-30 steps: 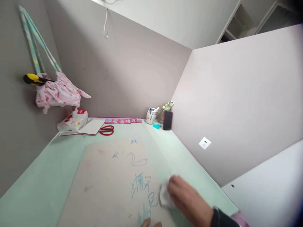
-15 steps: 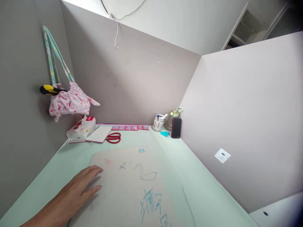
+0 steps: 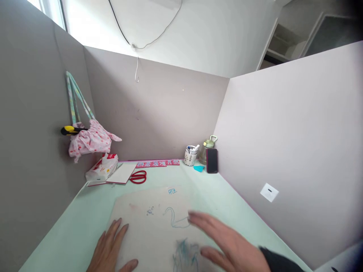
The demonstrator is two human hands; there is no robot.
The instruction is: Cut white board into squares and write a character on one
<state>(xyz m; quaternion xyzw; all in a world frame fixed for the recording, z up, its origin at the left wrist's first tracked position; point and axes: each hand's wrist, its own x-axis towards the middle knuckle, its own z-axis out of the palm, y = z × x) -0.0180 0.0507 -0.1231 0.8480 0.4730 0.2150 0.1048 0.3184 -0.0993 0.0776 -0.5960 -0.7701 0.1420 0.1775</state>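
Observation:
A pale, see-through sheet (image 3: pixel 147 241) lies on the desk, marked with blue writing, a swan-like outline and dark scribbles. On its left edge rests my left hand (image 3: pixel 110 247), open, fingers spread and thumb apart. My right hand (image 3: pixel 227 241) is over the sheet's right side, slightly blurred. Its fingers are stretched out, thumb apart, and nothing is in it. It covers the tail end of the swan drawing. Whether it touches the sheet I cannot tell. Blue strokes (image 3: pixel 185 255) near its thumb look smeared.
Red-handled scissors (image 3: pixel 138 177), an open notebook (image 3: pixel 121 173) and a tissue pack (image 3: pixel 102 168) lie at the back left. A pen can (image 3: pixel 190 156), bottle (image 3: pixel 203 155), phone (image 3: pixel 212 160) and blue scrap (image 3: pixel 199 168) occupy the back right. A pink bag (image 3: pixel 92 139) hangs left.
My right hand has come into view from the right, over the sheet. My left hand has moved down and spread on the sheet's left edge. The view has tilted upward.

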